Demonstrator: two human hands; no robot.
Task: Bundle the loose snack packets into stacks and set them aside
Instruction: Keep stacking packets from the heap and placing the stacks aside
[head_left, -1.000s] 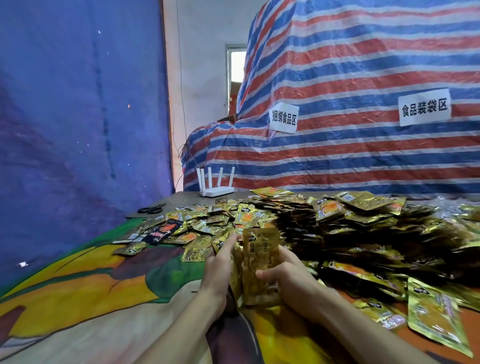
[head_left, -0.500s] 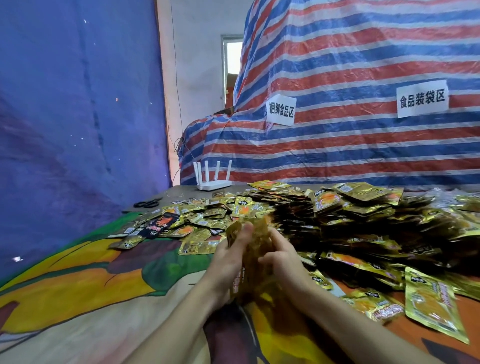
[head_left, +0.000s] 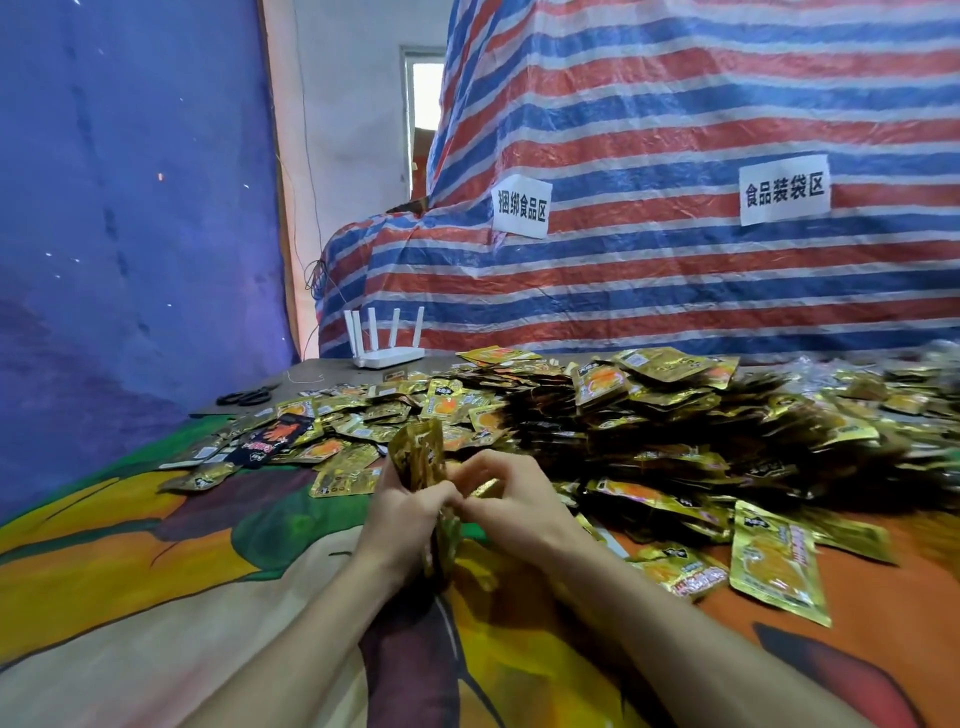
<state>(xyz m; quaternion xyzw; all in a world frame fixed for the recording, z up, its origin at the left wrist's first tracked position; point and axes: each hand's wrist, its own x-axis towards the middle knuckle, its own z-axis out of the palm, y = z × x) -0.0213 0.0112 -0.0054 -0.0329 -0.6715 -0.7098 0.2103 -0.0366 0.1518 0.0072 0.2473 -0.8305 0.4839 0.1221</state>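
The stack of gold packets stands upright. The left hand curls its fingers round it from nine o'clock, and the right hand fingers pinch its three o'clock edge. The loose pile lies at one o'clock.

Left hand and right hand curl together; both grip stack.

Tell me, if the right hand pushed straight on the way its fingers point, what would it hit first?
The stack of gold packets that the left hand grips upright. The right hand points leftward at it, and its fingers seem to pinch its edge, though depth is hard to judge.
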